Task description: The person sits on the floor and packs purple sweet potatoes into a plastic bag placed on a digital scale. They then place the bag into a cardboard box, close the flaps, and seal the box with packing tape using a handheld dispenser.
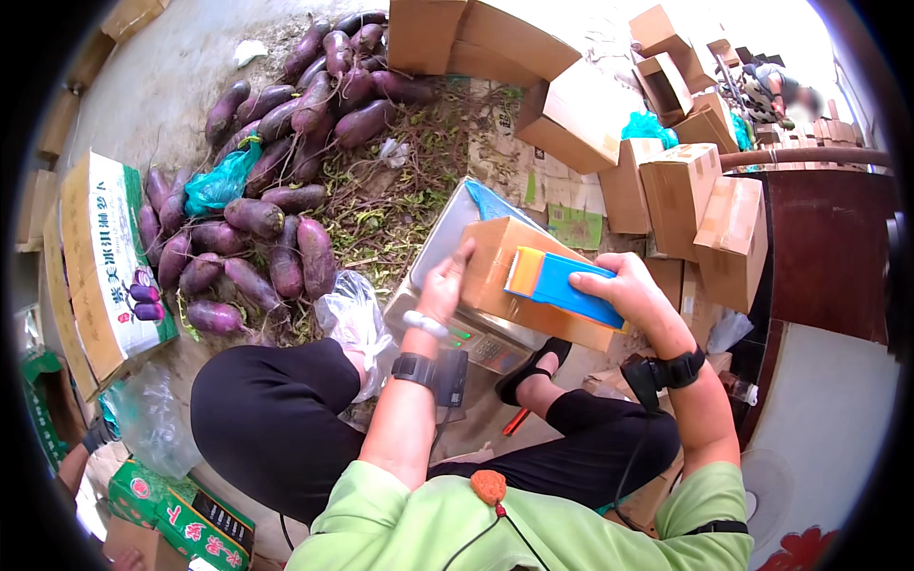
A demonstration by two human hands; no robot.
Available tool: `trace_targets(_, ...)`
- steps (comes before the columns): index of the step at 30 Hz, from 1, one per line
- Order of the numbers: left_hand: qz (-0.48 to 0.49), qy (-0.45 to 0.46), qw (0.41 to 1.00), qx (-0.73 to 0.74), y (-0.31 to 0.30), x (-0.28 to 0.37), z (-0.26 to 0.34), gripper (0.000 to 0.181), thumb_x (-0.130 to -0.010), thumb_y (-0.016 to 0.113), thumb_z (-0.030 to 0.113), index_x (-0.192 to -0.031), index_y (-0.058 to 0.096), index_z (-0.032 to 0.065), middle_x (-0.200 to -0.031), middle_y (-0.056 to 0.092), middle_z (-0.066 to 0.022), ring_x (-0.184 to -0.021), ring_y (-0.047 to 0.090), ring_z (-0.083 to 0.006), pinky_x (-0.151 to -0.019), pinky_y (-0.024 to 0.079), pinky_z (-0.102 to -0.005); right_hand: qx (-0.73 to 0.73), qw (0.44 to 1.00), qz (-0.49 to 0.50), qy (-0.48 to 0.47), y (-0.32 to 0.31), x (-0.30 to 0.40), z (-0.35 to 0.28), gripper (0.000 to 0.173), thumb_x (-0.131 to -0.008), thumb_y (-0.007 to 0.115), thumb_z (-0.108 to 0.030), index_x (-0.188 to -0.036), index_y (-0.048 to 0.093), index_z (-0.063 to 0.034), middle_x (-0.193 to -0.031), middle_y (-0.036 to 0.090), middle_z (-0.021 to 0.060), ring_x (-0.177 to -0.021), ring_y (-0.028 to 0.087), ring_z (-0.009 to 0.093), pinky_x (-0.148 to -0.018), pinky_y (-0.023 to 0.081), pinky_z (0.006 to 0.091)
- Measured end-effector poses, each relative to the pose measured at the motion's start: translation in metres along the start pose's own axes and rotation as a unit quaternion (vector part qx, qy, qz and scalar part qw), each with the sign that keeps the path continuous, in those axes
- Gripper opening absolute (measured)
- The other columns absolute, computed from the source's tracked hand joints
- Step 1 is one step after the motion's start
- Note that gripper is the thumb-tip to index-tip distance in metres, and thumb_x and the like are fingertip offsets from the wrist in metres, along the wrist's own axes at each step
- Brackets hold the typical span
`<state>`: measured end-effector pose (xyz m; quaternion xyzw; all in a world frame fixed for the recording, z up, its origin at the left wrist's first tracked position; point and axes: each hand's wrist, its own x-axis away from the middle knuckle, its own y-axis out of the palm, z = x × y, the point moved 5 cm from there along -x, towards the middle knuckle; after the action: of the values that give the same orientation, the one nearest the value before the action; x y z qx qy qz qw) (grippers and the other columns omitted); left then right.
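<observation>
A small closed cardboard box (493, 253) rests tilted over the metal platform of a weighing scale (434, 246). My left hand (444, 282) grips the box's left end, thumb up along its edge. In my right hand (628, 285) is a blue and yellow tape dispenser (571, 285), laid against the face of the box, its toothed yellow end pointing left. Clear tape seems to run along the box below the dispenser. The scale's keypad and lit display (493, 350) show under the box, near my right foot. My right fingertips are hidden behind the dispenser.
Purple radishes (307, 121) lie heaped at upper left beside leaf scraps (385, 178). A printed carton (107, 264) stands left; a green printed box (178, 510) lies lower left near another person's gloved hand (98, 434). Cartons (682, 193) fill the right; another person (778, 86) bends behind.
</observation>
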<state>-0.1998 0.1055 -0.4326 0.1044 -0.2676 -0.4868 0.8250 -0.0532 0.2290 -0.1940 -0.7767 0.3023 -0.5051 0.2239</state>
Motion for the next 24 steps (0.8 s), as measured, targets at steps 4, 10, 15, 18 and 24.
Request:
trace_targets(4,-0.036,-0.072,0.987,-0.14,-0.004,0.004,-0.018,0.073,-0.093,0.03,0.056,-0.133,0.038,-0.0041,-0.134,0.045,-0.0197,-0.128,0.038,-0.0245,-0.105,0.028,-0.0312,-0.003,1.0,0.005,-0.023,0.001,-0.001,-0.004,0.051,-0.07,0.069,-0.04,-0.088,0.065,0.0067,-0.071,0.062,0.0093,-0.064,0.058,0.013,-0.062,0.047,0.0282)
trace_targets(10,-0.114,0.002,0.989,-0.095,0.035,0.025,0.04,0.077,-0.092,0.024,0.059,-0.138,0.03,-0.0031,-0.143,0.031,-0.0198,-0.134,0.028,-0.0278,-0.109,0.02,-0.035,0.006,0.998,0.018,-0.065,-0.001,-0.004,0.01,0.052,-0.069,0.07,-0.044,-0.086,0.066,0.0054,-0.07,0.062,0.0097,-0.063,0.058,0.014,-0.062,0.047,0.0291)
trace_targets(15,-0.092,0.242,0.865,-0.431,0.094,0.07,0.114,0.079,-0.088,0.042,0.055,-0.142,0.02,0.0009,-0.144,0.029,-0.0197,-0.132,0.03,-0.0335,-0.109,0.018,-0.0478,0.02,0.997,0.011,-0.075,-0.002,-0.002,0.01,0.053,-0.071,0.068,-0.047,-0.084,0.066,0.005,-0.07,0.063,0.0128,-0.064,0.059,0.019,-0.063,0.047,0.0327)
trace_targets(18,-0.055,0.259,0.804,-0.531,0.104,0.073,0.109,0.087,-0.082,0.056,0.049,-0.143,0.015,0.003,-0.145,0.026,-0.0185,-0.131,0.032,-0.0339,-0.108,0.018,-0.0505,0.037,0.995,-0.021,-0.09,-0.005,0.0,0.016,0.052,-0.072,0.068,-0.046,-0.083,0.066,0.0046,-0.071,0.062,0.0122,-0.066,0.059,0.018,-0.063,0.047,0.0324)
trace_targets(24,-0.063,0.208,0.751,-0.623,0.121,0.077,0.096,0.098,-0.072,0.067,0.047,-0.145,0.014,0.0105,-0.149,0.023,-0.0079,-0.135,0.026,-0.0244,-0.11,0.013,-0.05,-0.032,0.988,-0.019,-0.149,-0.029,0.018,0.057,0.05,-0.073,0.069,-0.043,-0.086,0.065,0.0055,-0.073,0.062,0.0099,-0.068,0.058,0.016,-0.063,0.047,0.0311)
